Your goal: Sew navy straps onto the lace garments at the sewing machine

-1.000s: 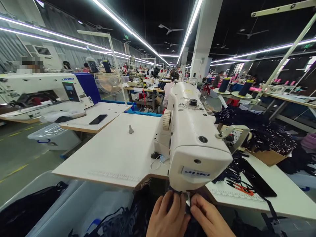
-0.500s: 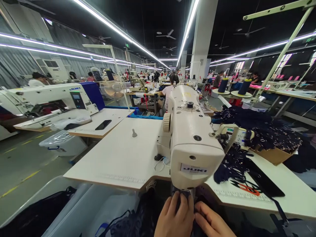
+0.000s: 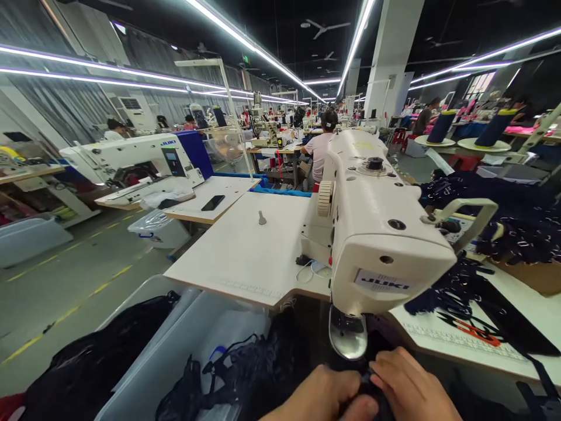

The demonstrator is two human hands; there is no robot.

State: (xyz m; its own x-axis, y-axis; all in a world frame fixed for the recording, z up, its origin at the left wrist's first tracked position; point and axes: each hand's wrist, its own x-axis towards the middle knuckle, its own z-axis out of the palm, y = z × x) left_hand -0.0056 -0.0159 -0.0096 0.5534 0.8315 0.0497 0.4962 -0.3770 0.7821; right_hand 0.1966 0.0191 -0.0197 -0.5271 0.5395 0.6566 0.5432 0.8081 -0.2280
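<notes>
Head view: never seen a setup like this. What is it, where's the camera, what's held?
No robot here: these are a person's bare hands, left hand and right hand, seen from a camera worn on the head, looking forward and down. The big white body ahead is a JUKI sewing machine. Both hands pinch dark fabric just below its head; the piece's shape is mostly hidden. On the white tabletop, a small grey key-shaped piece lies left of the machine, and dark straps are piled to the right.
</notes>
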